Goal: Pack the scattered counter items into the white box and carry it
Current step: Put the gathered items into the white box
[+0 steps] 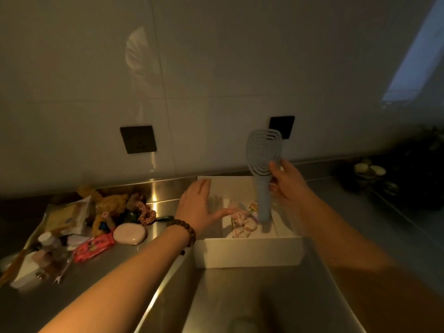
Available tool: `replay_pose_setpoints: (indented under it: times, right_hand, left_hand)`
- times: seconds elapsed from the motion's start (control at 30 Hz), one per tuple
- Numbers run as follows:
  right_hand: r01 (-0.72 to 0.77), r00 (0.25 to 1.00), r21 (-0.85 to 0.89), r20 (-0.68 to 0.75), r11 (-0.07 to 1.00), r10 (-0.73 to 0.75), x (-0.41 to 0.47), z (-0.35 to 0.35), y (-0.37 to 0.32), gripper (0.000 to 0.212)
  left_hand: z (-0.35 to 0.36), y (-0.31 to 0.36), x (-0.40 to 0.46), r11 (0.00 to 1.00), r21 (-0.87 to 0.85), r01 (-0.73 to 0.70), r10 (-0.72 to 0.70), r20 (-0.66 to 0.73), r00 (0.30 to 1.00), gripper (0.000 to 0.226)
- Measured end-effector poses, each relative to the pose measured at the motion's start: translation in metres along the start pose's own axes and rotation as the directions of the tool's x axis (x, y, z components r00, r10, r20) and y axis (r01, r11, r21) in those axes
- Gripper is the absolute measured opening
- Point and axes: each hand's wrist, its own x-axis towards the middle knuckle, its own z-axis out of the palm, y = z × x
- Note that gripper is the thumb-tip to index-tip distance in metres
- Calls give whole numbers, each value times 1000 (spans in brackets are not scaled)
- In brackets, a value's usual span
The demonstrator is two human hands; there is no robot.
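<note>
Hairbrush (263, 164) upright in R hand (287, 181); L hand (197, 203) flat, seemingly over box (247, 252).

I am watching the right hand (286, 182) holding a blue hairbrush (263, 174) upright, its handle end dipping into the white box (247, 252). The left hand (198, 207) is hovering flat over the box's left edge, fingers straight, a bead bracelet (183, 230) on the wrist. On the steel bench (101, 282) to the left, a pink oval case (130, 233), a red packet (93, 247) and other small items are lying in a heap.
</note>
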Motion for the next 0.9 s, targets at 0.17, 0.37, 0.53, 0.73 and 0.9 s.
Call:
replay_pose_setpoints:
  times: [0.17,0.37,0.53,0.73,0.9]
  right_hand:
    - [152,986,-595,149,790,-77,34,-7,19,37]
    - [249,918,-858,357,450,171,62,11,72,26]
    - [280,923,-905,345,320,169,73,15,109,19]
    - [585,800,-807,590,77,113,63,3,122,59]
    - [822,561,-483,778,-303,283,65,-11,139,81]
  left_hand:
    - [19,-23,6,996,-38,83,-74,203,976,125]
    - [28,-32,5,989,-101,111,-86,221,971,127]
    - [31,-34,5,989,-96,114,-92,208,974,124]
    - [35,-37,7,985,-123,119,-94,192,977,122]
    - [36,-36,5,987,-100,125,-104,192,976,121]
